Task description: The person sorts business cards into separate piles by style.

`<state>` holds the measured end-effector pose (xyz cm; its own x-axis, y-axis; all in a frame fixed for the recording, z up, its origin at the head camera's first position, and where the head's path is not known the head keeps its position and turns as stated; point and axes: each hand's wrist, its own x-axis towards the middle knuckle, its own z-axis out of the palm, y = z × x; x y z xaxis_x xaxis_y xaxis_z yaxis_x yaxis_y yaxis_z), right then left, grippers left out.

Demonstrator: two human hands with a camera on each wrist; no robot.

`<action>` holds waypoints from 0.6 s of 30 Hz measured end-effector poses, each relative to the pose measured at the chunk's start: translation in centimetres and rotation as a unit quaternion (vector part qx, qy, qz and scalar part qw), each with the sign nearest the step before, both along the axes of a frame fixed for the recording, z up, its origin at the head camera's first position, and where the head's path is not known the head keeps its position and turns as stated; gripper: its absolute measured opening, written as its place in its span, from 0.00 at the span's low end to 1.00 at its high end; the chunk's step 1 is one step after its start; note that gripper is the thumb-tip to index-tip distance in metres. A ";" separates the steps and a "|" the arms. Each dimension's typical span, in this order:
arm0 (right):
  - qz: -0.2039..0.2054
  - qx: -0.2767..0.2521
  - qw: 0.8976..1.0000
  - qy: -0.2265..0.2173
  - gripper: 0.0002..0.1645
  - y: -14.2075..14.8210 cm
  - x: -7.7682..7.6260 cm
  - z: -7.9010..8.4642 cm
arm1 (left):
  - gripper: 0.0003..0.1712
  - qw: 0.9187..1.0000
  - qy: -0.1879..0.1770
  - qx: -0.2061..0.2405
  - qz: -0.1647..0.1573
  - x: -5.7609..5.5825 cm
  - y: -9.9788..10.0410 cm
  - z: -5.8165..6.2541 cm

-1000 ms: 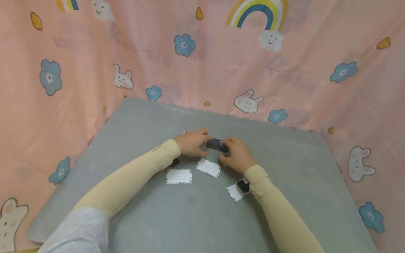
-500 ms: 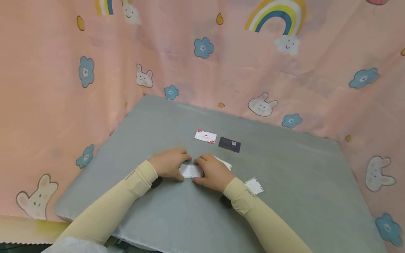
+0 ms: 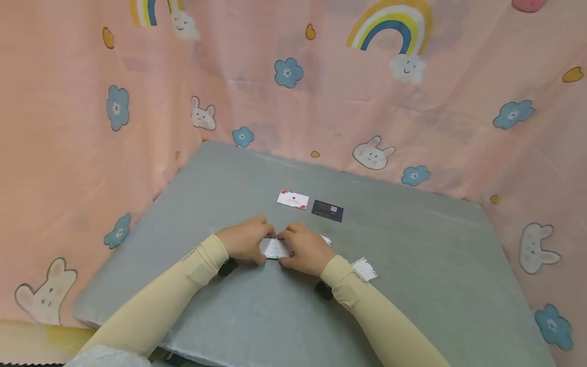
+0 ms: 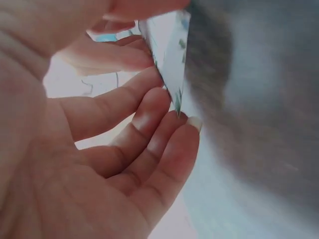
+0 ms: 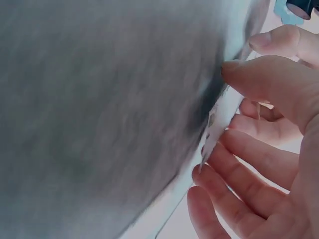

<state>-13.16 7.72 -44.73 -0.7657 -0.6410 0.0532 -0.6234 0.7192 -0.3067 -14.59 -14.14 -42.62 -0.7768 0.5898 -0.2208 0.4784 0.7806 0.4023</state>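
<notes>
In the head view, a white card [image 3: 274, 248] with a leafy green border lies between my hands, low over the grey table. My left hand [image 3: 245, 239] pinches its left end, thumb on the near edge and fingers along the far edge. The right hand [image 3: 306, 248] grips the other end the same way. Seen from the left wrist, the card [image 4: 172, 59] appears almost edge-on, against the fingertips. In the right wrist view its border [image 5: 213, 127] shows between thumb and fingers. My hands cover both ends of the card.
Farther back on the table [image 3: 435, 244] lie a white card with red corners [image 3: 293, 200] and a dark card with a printed code [image 3: 327, 210]. Two more white cards, one behind my right hand [image 3: 326, 240] and one by the right forearm [image 3: 365, 269], are partly hidden.
Both hands have left the dark card, which now lies flat at the back. They have come nearer and left onto the leaf-bordered card, hardly moving in the last half second.
</notes>
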 end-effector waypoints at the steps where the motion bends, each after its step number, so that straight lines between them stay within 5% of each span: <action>1: -0.009 0.003 1.000 -0.001 0.31 0.7 -0.1 0.1 | 0.32 1.000 0.003 -0.001 -0.006 -0.4 0.8 0.2; 10: -0.118 -0.008 0.993 -0.024 0.33 9.9 -2.3 0.5 | 0.35 0.995 0.042 -0.023 -0.088 -5.4 10.9 1.0; 18: -0.193 -0.023 0.979 -0.064 0.34 18.4 -3.6 -0.1 | 0.35 0.989 0.045 -0.013 -0.143 -9.1 19.9 0.1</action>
